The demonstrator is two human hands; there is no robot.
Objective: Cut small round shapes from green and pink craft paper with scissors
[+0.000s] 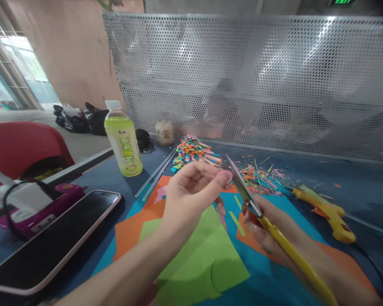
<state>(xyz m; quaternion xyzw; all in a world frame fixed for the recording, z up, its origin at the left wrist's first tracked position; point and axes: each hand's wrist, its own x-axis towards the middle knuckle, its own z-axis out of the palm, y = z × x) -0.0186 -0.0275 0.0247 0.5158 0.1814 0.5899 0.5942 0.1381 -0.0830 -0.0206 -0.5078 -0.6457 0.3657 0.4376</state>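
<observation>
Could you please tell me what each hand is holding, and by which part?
The left hand pinches a pink disc near its edge; the right hand holds yellow-handled scissors by the handle end, close to the blades.

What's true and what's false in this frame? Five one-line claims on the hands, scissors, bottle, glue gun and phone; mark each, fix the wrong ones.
1. The left hand pinches a small pink piece of paper. True.
2. The right hand holds the scissors. True.
3. The bottle stands to the right of the cone of coloured paper strips. False: the bottle stands to its left.
4. The glue gun is in the left hand. False: the glue gun lies on the table, on the right side.
5. The phone lies on the left with its screen dark. True.
</observation>
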